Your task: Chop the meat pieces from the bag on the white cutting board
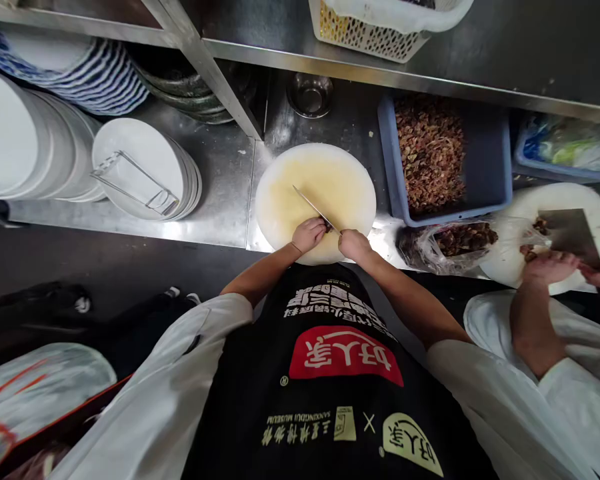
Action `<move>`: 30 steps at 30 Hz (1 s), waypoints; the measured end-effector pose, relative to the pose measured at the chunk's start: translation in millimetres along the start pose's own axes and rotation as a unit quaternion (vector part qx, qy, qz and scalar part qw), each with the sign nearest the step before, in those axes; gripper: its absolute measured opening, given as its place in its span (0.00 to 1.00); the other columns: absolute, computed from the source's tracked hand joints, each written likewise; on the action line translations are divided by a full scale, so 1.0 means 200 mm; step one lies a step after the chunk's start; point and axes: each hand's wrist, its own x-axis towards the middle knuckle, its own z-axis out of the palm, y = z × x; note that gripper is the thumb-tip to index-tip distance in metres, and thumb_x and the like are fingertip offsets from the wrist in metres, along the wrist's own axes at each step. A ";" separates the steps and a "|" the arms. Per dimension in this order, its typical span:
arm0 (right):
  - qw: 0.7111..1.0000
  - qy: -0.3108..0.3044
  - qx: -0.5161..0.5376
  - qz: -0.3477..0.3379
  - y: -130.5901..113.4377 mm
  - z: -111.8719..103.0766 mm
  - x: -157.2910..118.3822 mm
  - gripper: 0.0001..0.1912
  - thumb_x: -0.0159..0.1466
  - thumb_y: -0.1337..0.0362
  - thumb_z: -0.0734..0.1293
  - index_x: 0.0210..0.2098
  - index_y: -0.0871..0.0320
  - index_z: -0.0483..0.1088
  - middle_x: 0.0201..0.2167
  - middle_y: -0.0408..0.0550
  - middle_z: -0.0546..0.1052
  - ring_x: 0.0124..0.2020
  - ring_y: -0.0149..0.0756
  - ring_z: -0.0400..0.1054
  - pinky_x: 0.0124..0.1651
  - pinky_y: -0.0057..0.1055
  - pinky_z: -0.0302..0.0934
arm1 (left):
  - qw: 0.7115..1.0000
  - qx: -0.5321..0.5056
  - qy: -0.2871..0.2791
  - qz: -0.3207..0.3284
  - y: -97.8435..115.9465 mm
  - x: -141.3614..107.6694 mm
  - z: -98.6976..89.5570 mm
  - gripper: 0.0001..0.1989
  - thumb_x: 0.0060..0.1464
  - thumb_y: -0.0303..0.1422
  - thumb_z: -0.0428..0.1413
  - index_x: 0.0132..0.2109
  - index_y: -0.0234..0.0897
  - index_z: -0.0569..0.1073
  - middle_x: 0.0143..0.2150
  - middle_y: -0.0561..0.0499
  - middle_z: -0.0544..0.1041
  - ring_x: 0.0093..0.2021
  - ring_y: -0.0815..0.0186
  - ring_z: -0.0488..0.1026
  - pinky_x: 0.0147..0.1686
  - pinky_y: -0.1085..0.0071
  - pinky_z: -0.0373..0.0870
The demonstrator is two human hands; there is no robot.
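Observation:
A round white cutting board (330, 167) with a yellowed middle lies on the steel counter in front of me. My right hand (355, 246) is closed round the handle of a knife (310, 202), whose blade points up and left over the board. Beside the blade, my left hand (309, 234) rests on the board with its fingers curled, pressing a small dark brown piece of food (327, 227). The blade's edge is at this piece, and part of the piece is hidden by the fingers and blade.
A blue-grey bin (487, 160) of chopped brown food stands right of the board, near a plastic bag (460, 243) of dark pieces. A co-worker's hands (550, 267) work with a cleaver at far right. Stacked plates (143, 163) stand left; a steel bowl (310, 95) is behind.

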 end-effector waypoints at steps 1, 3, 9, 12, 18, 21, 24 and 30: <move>1.000 0.005 -0.001 -0.002 -0.02 0.00 0.02 0.18 0.72 0.64 0.59 0.52 0.63 0.78 0.51 0.65 0.80 0.52 0.49 0.76 0.53 0.34 0.66 | 1.000 0.005 0.006 0.006 -0.01 -0.01 0.01 0.15 0.70 0.35 0.50 0.48 0.39 0.81 0.53 0.43 0.81 0.58 0.59 0.77 0.62 0.55 0.75; 1.000 0.010 -0.005 -0.007 0.00 0.02 0.01 0.18 0.72 0.64 0.59 0.51 0.63 0.78 0.51 0.64 0.80 0.52 0.49 0.76 0.53 0.34 0.65 | 1.000 0.012 0.012 0.021 -0.02 -0.02 0.02 0.14 0.70 0.34 0.51 0.48 0.39 0.81 0.52 0.44 0.81 0.57 0.59 0.77 0.61 0.56 0.76; 0.999 -0.024 -0.033 -0.003 0.31 0.10 -0.23 0.19 0.73 0.65 0.57 0.50 0.63 0.78 0.49 0.62 0.81 0.51 0.47 0.76 0.51 0.32 0.64 | 0.998 0.022 0.033 0.045 -0.03 -0.02 0.02 0.12 0.70 0.34 0.52 0.47 0.38 0.81 0.52 0.43 0.80 0.56 0.58 0.77 0.59 0.55 0.77; 0.999 -0.022 -0.046 -0.003 0.38 0.10 -0.31 0.19 0.74 0.64 0.56 0.48 0.64 0.78 0.46 0.61 0.82 0.49 0.46 0.76 0.50 0.32 0.64 | 0.999 0.022 0.020 0.042 -0.02 -0.02 0.01 0.13 0.70 0.34 0.51 0.46 0.38 0.80 0.50 0.42 0.80 0.55 0.57 0.76 0.58 0.52 0.77; 0.998 -0.003 -0.063 -0.019 0.29 0.04 -0.35 0.18 0.73 0.62 0.58 0.49 0.62 0.78 0.48 0.61 0.81 0.50 0.48 0.76 0.52 0.35 0.64 | 0.999 0.018 0.004 0.049 -0.02 -0.01 -0.01 0.14 0.71 0.35 0.50 0.45 0.39 0.80 0.49 0.41 0.79 0.54 0.57 0.76 0.58 0.52 0.76; 0.998 -0.031 -0.062 -0.007 0.28 0.00 -0.34 0.18 0.72 0.62 0.60 0.48 0.63 0.79 0.48 0.64 0.81 0.51 0.49 0.76 0.53 0.35 0.64 | 0.999 0.022 -0.003 0.046 -0.02 -0.02 -0.01 0.14 0.70 0.35 0.49 0.45 0.38 0.80 0.50 0.41 0.80 0.54 0.57 0.76 0.58 0.52 0.76; 0.997 -0.043 -0.063 0.014 0.25 -0.03 -0.28 0.17 0.71 0.62 0.62 0.50 0.65 0.79 0.49 0.66 0.80 0.51 0.50 0.76 0.52 0.35 0.65 | 0.998 0.036 0.005 0.049 -0.02 -0.02 0.00 0.14 0.70 0.34 0.49 0.44 0.38 0.80 0.49 0.42 0.80 0.54 0.58 0.76 0.57 0.53 0.77; 0.999 -0.041 -0.014 0.027 0.00 -0.01 -0.05 0.17 0.70 0.67 0.63 0.54 0.66 0.77 0.52 0.67 0.79 0.53 0.48 0.75 0.52 0.33 0.65 | 0.998 0.030 0.024 0.054 -0.02 -0.02 0.01 0.13 0.69 0.32 0.51 0.44 0.37 0.81 0.48 0.42 0.81 0.53 0.57 0.77 0.57 0.53 0.78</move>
